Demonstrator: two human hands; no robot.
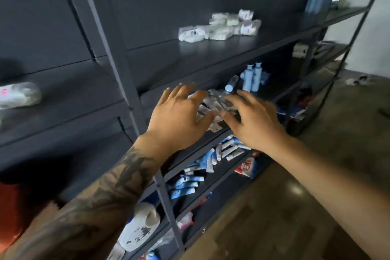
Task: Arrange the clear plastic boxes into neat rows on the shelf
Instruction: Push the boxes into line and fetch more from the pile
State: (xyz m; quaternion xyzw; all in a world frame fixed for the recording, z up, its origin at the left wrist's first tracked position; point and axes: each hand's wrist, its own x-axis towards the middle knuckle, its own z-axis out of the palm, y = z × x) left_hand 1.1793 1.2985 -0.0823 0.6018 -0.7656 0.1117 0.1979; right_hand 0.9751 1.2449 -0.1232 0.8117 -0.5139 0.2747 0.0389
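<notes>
Hands [179, 116] [255, 121] flank clear plastic boxes [217, 103] between their fingertips.

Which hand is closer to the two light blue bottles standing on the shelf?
Right. The right hand reaches just below-left of the blue bottles; the left hand lies farther left, over the clear boxes.

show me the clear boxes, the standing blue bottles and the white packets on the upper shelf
clear boxes [219, 102]: head view, on the heap showing between the two hands
blue bottles [252, 78]: head view, on the body of the pair standing upright
white packets [219, 27]: head view, on the middle of the pile
</notes>
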